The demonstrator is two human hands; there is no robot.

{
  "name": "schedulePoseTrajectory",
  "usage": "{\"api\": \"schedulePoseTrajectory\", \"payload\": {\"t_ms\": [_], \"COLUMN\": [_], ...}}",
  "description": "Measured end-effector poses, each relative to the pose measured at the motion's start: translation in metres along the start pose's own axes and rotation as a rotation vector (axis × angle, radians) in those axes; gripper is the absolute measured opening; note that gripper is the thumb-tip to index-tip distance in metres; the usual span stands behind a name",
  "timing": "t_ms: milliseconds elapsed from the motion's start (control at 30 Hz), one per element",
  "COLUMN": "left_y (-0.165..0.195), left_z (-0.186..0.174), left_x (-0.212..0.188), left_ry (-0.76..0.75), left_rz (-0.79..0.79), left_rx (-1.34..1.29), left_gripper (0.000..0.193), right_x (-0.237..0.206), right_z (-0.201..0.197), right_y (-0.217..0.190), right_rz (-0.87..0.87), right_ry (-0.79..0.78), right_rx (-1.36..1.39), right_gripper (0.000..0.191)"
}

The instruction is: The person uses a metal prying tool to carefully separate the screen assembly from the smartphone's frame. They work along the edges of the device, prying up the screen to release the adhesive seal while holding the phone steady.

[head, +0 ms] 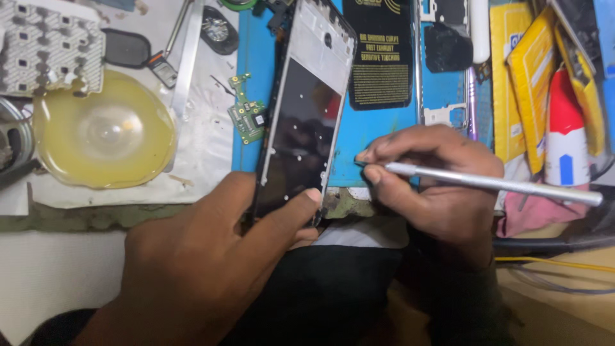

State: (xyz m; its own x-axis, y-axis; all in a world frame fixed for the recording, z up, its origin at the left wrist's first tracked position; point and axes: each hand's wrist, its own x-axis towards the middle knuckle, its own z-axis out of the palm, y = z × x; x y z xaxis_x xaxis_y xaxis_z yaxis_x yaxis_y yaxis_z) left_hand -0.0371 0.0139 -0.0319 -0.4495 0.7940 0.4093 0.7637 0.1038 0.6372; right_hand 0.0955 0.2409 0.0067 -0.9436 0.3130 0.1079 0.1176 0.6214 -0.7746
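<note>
My left hand (211, 256) grips the near end of an opened phone frame (304, 122), thumb pressed on its lower right edge. The frame is long and dark inside, with a pale upper section, and it lies tilted on a blue mat (378, 138). My right hand (435, 186) holds a slim silver tool (500, 184) like a pen. The tool's tip rests on the blue mat just right of the phone frame's lower edge.
A small green circuit board (246, 115) lies left of the frame. A yellowish round dish (102, 131) sits at left, with metal tweezers (186, 51) above it. A black card (381, 54), yellow packets (532, 77) and a red-and-white bottle (567, 138) crowd the right.
</note>
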Motion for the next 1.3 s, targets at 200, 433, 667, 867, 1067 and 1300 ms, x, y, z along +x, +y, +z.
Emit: {"api": "schedulePoseTrajectory", "payload": {"t_ms": [200, 433, 667, 867, 1067, 1300], "left_y": [-0.007, -0.011, -0.004, -0.004, -0.003, -0.004], "left_z": [0.001, -0.001, 0.003, 0.003, 0.001, 0.001], "left_x": [-0.008, -0.004, -0.003, -0.003, -0.002, -0.002], "left_ry": [0.044, 0.02, 0.043, 0.015, 0.044, 0.073], "left_rz": [0.115, 0.137, 0.126, 0.161, 0.194, 0.205], "left_rx": [0.036, -0.073, -0.069, -0.008, 0.042, 0.039], "left_gripper": [0.029, 0.027, 0.021, 0.02, 0.017, 0.016], "right_x": [0.01, 0.016, 0.007, 0.005, 0.006, 0.005], "right_z": [0.007, 0.019, 0.019, 0.02, 0.02, 0.023], "right_y": [-0.012, -0.006, -0.001, 0.0, 0.001, -0.001], "right_rz": [0.039, -0.012, 0.051, 0.026, -0.021, 0.019], "right_ry": [0.04, 0.132, 0.154, 0.14, 0.123, 0.156], "right_rx": [-0.014, -0.078, 0.022, -0.027, -0.064, -0.07], "right_gripper": [0.009, 0.011, 0.015, 0.015, 0.015, 0.015]}}
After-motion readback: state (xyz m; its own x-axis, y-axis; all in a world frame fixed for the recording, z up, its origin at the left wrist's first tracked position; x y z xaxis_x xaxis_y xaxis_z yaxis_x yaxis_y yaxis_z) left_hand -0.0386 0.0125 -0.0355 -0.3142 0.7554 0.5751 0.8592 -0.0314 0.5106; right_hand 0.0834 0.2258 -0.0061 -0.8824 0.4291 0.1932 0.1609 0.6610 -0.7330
